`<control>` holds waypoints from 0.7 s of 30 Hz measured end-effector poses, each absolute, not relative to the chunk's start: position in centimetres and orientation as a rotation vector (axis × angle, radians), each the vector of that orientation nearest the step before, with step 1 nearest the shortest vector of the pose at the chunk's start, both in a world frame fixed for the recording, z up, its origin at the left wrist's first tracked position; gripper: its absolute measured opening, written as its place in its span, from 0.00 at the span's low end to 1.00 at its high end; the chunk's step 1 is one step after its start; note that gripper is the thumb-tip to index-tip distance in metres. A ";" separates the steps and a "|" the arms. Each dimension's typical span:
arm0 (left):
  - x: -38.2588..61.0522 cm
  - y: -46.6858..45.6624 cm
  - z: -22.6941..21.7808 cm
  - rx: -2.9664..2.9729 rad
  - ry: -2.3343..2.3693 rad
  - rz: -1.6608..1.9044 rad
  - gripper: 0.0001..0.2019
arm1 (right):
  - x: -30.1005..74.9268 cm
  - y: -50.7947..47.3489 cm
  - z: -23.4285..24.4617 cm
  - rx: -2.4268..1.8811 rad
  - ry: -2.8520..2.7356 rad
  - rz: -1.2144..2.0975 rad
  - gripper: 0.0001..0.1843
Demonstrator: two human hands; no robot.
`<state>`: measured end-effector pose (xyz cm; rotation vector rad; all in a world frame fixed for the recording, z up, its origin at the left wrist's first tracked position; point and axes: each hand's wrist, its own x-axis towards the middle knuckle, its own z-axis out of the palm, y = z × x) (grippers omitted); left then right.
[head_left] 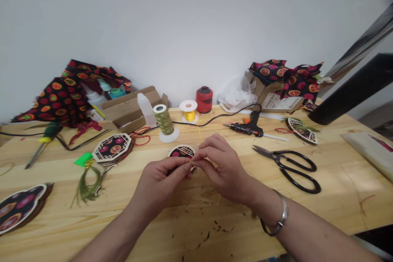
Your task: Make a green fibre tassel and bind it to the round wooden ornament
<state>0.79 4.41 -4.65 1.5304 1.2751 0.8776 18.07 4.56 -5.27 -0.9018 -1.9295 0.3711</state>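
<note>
My left hand (167,180) and my right hand (219,168) meet fingertip to fingertip over the middle of the table. Both pinch a thin yellow cord (199,133), which runs back toward a white spool of yellow cord (189,114); a loose bit of it shows below my right palm. Just behind my fingers lies a round wooden-framed ornament (184,151) with dark patterned fabric, partly hidden by my hands. Whether the cord is joined to that ornament I cannot make out. The exact spot of the pinch is covered by my fingertips.
Black-handled scissors (284,166) and a glue gun (248,125) lie at right. An olive thread spool (166,125) and a red thread spool (204,100) stand behind. At left are an octagonal ornament (112,149), a green tassel (89,184) and a screwdriver (43,145). Dark scraps litter the front.
</note>
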 end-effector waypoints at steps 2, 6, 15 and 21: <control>0.9 4.4 -4.5 1.504 1.283 0.868 0.07 | 18.1 4.5 -5.2 -0.911 -1.951 0.348 0.06; 0.9 4.4 -4.4 1.464 1.270 0.877 0.07 | 18.1 4.6 -5.2 -0.934 -1.986 0.326 0.07; 0.8 4.5 -4.8 1.388 1.222 0.879 0.05 | 18.2 4.6 -5.3 -0.928 -2.012 0.292 0.08; 0.8 4.4 -4.7 1.269 1.179 0.934 0.04 | 18.1 4.7 -5.2 -0.956 -1.849 0.397 0.06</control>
